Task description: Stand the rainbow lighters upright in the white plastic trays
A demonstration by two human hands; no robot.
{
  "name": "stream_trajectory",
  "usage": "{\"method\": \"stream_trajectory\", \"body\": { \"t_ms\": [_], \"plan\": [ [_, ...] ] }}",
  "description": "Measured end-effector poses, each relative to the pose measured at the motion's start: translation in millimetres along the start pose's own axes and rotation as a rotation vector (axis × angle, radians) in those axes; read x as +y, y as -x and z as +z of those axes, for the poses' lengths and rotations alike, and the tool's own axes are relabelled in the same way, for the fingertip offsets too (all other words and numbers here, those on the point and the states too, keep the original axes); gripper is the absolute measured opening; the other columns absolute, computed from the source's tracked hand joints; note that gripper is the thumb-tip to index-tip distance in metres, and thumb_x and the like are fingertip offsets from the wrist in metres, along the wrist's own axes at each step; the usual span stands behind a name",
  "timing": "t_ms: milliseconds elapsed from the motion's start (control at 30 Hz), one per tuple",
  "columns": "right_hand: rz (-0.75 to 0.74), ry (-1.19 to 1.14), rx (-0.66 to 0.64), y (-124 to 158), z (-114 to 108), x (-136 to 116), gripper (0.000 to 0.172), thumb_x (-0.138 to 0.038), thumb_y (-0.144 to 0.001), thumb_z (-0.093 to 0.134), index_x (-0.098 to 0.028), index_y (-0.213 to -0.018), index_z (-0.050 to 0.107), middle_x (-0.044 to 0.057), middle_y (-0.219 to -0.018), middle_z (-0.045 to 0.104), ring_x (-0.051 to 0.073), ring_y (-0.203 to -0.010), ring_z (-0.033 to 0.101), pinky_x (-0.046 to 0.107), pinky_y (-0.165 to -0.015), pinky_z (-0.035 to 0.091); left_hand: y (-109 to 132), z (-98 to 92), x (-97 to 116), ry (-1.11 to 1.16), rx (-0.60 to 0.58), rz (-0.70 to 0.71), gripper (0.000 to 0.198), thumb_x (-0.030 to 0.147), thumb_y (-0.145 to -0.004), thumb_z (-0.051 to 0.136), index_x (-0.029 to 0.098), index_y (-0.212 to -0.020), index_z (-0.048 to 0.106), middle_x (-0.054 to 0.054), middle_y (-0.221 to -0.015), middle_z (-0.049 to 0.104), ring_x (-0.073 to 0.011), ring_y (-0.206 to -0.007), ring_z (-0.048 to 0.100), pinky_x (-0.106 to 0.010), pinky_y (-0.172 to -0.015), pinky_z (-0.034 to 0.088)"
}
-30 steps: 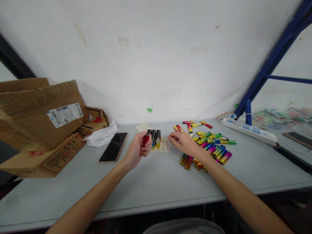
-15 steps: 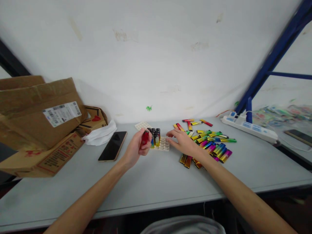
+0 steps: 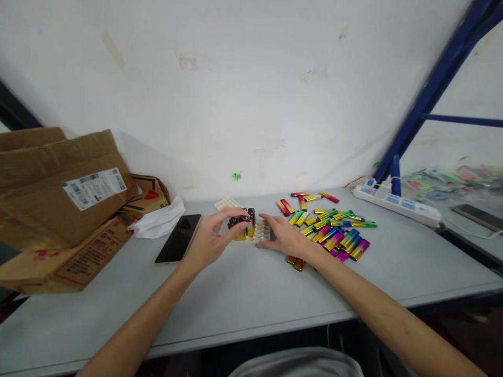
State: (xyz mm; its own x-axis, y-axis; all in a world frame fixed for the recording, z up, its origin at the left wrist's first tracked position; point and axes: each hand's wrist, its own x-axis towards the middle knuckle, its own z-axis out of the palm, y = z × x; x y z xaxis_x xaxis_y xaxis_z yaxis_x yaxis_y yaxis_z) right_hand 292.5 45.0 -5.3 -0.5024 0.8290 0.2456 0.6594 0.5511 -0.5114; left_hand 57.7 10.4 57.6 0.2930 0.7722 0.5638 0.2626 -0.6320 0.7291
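Observation:
My left hand (image 3: 210, 235) is over the left part of a white plastic tray (image 3: 261, 235) with rows of round-cornered slots. Its thumb and fingers are closed on a lighter (image 3: 245, 218), of which only the black top shows between them. Several lighters with black tops and shiny coloured bodies (image 3: 252, 229) stand upright in the tray, partly hidden by this hand. At the tray's right end, my right hand (image 3: 283, 235) spans the edge, thumb at the front and index finger behind, holding it.
Many loose metallic-coloured lighters (image 3: 334, 238) lie in a pile to the right. A phone (image 3: 179, 238), white crumpled wrap (image 3: 157, 220) and cardboard boxes (image 3: 66, 178) are at the left. Another white tray (image 3: 227, 203) lies behind. A power strip (image 3: 396, 204) is at the back right.
My left hand has moved the red lighter from in front of the tray to above it and turned over. My right hand has come left onto the tray's end.

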Motion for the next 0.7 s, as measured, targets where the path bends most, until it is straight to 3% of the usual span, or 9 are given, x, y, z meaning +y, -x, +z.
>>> {"method": "stream_trajectory", "body": {
  "t_ms": [300,700],
  "plan": [
    [-0.031,-0.006,0.024,0.9,1.3,1.3,0.084,-0.045,-0.084,0.08,-0.015,-0.154,0.043,0.022,-0.134,0.064,0.034,-0.125,0.061,0.048,-0.104,0.05,-4.6,-6.6,-29.1,-0.415,-0.133,0.142,0.017,0.035,-0.093,0.07,0.023,-0.104,0.077,-0.012,-0.125,0.072,-0.0295,-0.125,0.063,-0.055,-0.114,0.046],
    [-0.058,0.046,0.0,2.7,-4.5,-5.4,0.083,-0.042,-0.088,0.078,-0.011,-0.154,0.039,0.024,-0.137,0.062,0.036,-0.132,0.057,0.047,-0.105,0.049,-4.5,-7.0,-26.2,-0.453,-0.244,0.161,0.019,0.036,-0.097,0.066,0.025,-0.105,0.078,-0.012,-0.134,0.065,-0.0298,-0.128,0.061,-0.052,-0.112,0.049]
  ]
}}
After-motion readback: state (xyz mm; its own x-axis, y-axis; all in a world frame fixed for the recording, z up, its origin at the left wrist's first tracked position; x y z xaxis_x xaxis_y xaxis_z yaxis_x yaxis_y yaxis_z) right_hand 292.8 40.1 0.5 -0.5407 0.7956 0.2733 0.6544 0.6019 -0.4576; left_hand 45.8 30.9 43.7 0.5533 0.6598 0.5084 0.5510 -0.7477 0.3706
